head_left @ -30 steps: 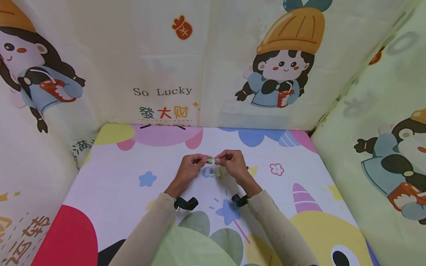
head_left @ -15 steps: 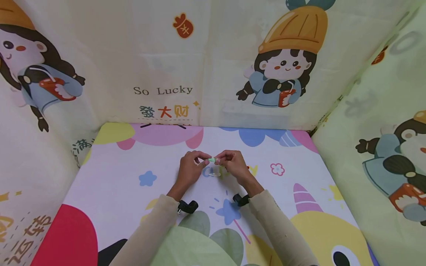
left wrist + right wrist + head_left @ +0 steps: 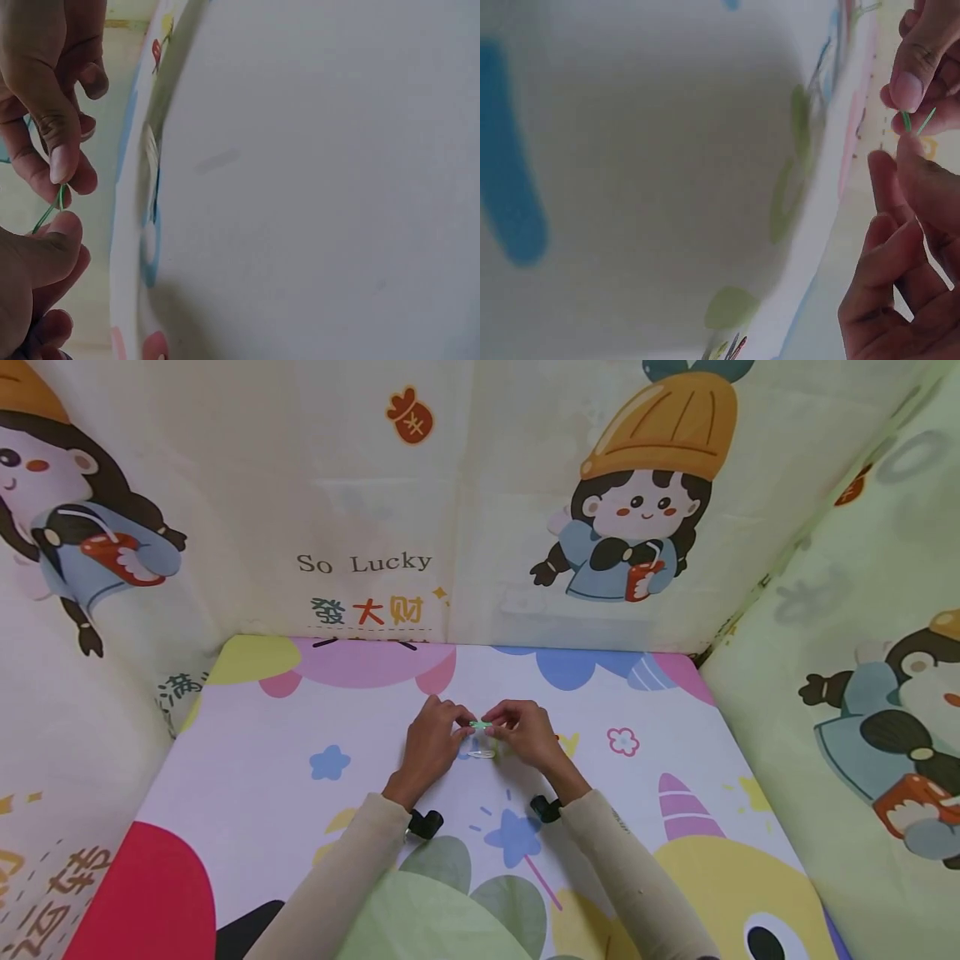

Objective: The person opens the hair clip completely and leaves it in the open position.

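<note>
Above the middle of the table, a small green paper clip (image 3: 480,724) of thin wire is held between both hands. My left hand (image 3: 429,745) pinches one end between thumb and fingers. The other end is pinched by my right hand (image 3: 529,737). In the left wrist view, a short length of green wire (image 3: 60,196) shows between the two thumbs. From the right wrist, two green wire strands (image 3: 907,122) spread apart between the fingertips. Below the hands, a thin whitish wire-like thing (image 3: 481,754) lies on the table.
The table (image 3: 255,760) wears a printed cloth with coloured shapes. Small coloured thin pieces (image 3: 731,347) lie at the lower edge of the right wrist view. Printed curtains (image 3: 480,527) enclose the back and sides. A dark camera (image 3: 426,823) sits at the left wrist.
My left hand has turned and its fingers have shifted slightly on the green paper clip. The right hand stays nearly in place, its grip slightly changed.
</note>
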Demonstrator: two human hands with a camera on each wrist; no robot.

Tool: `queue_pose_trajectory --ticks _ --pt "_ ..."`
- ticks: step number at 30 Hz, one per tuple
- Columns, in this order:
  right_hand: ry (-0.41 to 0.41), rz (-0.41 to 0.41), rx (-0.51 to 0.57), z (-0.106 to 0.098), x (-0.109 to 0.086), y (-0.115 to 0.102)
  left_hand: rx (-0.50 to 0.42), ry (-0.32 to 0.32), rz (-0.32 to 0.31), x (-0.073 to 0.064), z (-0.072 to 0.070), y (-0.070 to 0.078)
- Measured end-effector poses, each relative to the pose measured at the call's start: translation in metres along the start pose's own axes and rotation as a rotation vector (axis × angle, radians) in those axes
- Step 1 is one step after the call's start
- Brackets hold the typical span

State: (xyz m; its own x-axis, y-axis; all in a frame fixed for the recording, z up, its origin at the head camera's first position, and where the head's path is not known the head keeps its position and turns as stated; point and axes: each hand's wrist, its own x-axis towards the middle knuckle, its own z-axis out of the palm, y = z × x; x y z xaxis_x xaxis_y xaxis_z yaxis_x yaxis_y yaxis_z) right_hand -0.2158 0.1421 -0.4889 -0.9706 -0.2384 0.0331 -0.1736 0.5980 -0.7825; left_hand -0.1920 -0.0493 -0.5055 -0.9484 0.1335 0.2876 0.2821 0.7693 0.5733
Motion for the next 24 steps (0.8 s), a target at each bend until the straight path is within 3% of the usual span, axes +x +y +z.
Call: queue_pose_trajectory --ticks 9,19,24 --pt "0.013 0.011 -0.26 0.009 0.003 -0.001 0.088 -0.071 -0.023 0.004 0.012 -0.002" --pt "-0.015 0.057 -0.421 0.019 0.005 -0.003 0.129 -0.106 -0.076 0.006 0.019 -0.001" --pt "-0.021 0.057 -0.437 0.019 0.004 -0.003 0.114 -0.109 -0.095 0.004 0.02 -0.002"
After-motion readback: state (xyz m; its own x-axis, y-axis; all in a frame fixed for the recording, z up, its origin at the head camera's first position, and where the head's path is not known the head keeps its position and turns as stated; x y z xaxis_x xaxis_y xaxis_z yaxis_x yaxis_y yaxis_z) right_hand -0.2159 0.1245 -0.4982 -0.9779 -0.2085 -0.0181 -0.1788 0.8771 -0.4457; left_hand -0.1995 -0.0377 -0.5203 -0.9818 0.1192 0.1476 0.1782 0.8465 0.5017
